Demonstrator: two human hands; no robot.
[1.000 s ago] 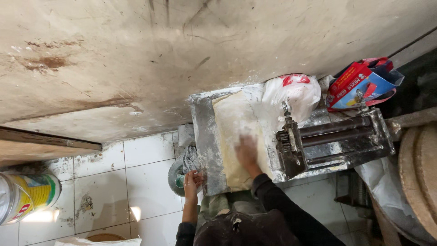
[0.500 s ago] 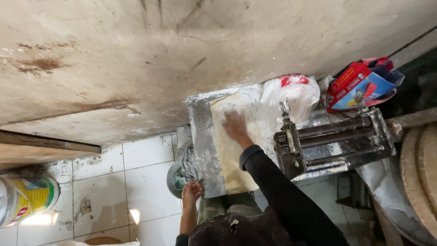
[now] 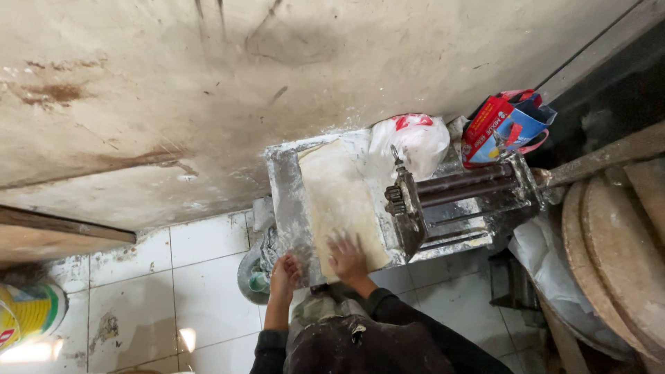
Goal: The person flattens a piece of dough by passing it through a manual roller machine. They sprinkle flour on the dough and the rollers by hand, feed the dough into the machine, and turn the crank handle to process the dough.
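A pale dough sheet [image 3: 341, 197] is laid flat on a floured metal tray [image 3: 285, 197], running from the tray's far end toward the person. The right hand [image 3: 346, 257] is pressed on the near end of the sheet, fingers spread and flat, nothing grasped. The left hand [image 3: 285, 271] is set at the tray's near left corner; fingers look curled over the edge, but a firm grip cannot be told from this angle. Just right of the sheet a hand-cranked roller machine [image 3: 460, 201] is seen, rollers horizontal. A white plastic bag [image 3: 410, 142] is placed behind the tray, touching the machine's upper end, and a red-and-blue carton [image 3: 504, 125] is beside it. Round wooden boards [image 3: 616, 256] are stacked at far right. White floor tiles [image 3: 173, 277] are seen below, a yellow container [image 3: 24, 315] at the left edge.
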